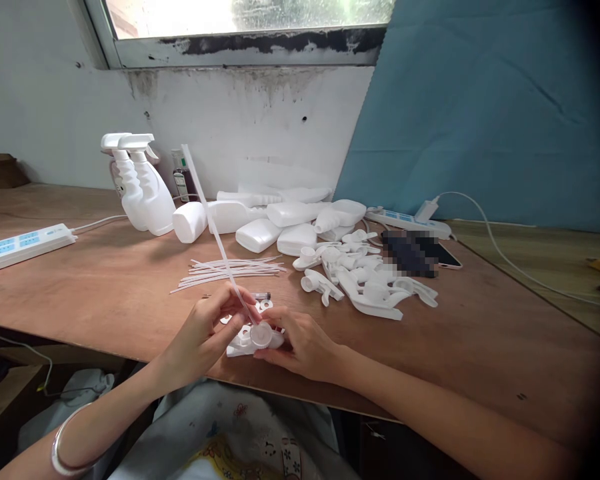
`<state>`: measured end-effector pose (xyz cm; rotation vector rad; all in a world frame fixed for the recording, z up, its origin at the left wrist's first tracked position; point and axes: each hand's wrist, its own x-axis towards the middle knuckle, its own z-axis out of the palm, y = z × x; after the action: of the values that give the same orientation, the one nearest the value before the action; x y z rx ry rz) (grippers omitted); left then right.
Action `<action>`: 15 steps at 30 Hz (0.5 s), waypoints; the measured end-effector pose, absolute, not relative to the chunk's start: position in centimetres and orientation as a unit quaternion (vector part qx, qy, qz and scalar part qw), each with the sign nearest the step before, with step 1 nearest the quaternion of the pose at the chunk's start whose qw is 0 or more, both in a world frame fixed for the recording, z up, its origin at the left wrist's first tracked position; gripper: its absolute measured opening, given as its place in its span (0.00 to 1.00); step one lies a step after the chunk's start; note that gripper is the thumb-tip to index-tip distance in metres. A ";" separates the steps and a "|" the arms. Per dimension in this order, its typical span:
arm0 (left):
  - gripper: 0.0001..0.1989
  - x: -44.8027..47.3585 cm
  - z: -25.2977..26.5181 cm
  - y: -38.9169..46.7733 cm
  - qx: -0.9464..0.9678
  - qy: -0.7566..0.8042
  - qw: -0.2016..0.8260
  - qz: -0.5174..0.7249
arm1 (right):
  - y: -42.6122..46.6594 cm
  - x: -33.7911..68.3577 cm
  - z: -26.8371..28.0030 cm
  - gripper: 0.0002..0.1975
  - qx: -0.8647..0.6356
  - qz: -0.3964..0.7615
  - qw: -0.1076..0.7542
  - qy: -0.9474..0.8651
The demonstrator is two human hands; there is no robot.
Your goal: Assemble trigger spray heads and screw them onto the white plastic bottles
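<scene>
Near the table's front edge, my left hand (220,325) pinches a long thin white plastic tube (211,223) close to its lower end. The tube leans up and to the left. Fingers of my right hand (300,343) are closed round a white spray bottle trigger head (261,335), its round collar facing up. The tube's lower end is at this collar; whether it sits inside I cannot tell. Small white ring washers (266,305) lie just beyond my fingers, partly hidden. Behind my left hand several more white tubes (230,268) lie in a loose bundle.
A heap of white trigger heads (370,277) lies to the right, with white bottles (257,235) on their sides behind. Two assembled spray bottles (147,190) stand at the back left, beside a small dark bottle (181,179). Power strips (27,247) and a phone (443,253) lie at the sides.
</scene>
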<state>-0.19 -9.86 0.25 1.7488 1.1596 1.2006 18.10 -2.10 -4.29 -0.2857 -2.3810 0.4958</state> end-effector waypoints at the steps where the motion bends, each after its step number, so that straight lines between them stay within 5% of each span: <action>1: 0.06 -0.2 0.3 -9.9 0.676 0.449 0.353 0.465 | -2.1 18.1 -4.3 0.20 -0.109 0.191 0.339 -0.915; 15: 0.05 0.3 0.5 -9.8 0.713 0.455 0.292 0.447 | -2.1 18.1 -4.2 0.20 -0.113 0.180 0.340 -0.916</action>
<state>0.34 -9.79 0.54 1.9007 1.2119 1.1916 18.08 -2.12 -4.20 -0.2948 -2.3841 0.4679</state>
